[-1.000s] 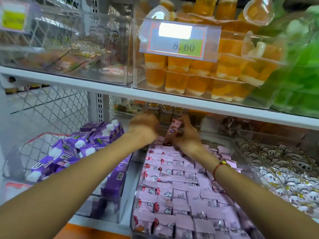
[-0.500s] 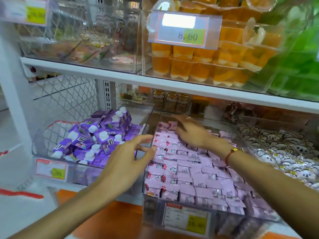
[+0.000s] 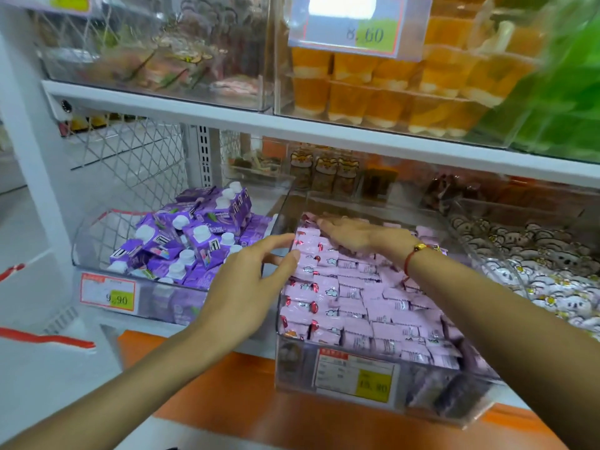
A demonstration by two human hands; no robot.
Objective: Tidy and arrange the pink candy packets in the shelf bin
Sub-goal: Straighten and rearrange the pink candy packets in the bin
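Pink candy packets (image 3: 357,306) lie in neat rows filling a clear shelf bin (image 3: 292,365) on the lower shelf. My right hand (image 3: 354,233) lies flat, fingers straight, on the packets at the bin's back left. My left hand (image 3: 250,280) is at the bin's left wall, fingers spread, its fingertips touching the wall's top edge beside the outermost row. Neither hand holds a packet. A red cord bracelet with a gold bead sits on my right wrist.
A clear bin of purple drink cartons (image 3: 191,241) stands to the left. A bin of white animal-print sweets (image 3: 545,274) stands to the right. Orange jelly cups (image 3: 389,92) and a price tag (image 3: 360,27) fill the shelf above. An orange ledge (image 3: 227,391) runs below.
My left hand drew back from the bin's rear to its left wall. My right hand let go of a raised packet and now lies flat on the rear rows. The camera pulled back.
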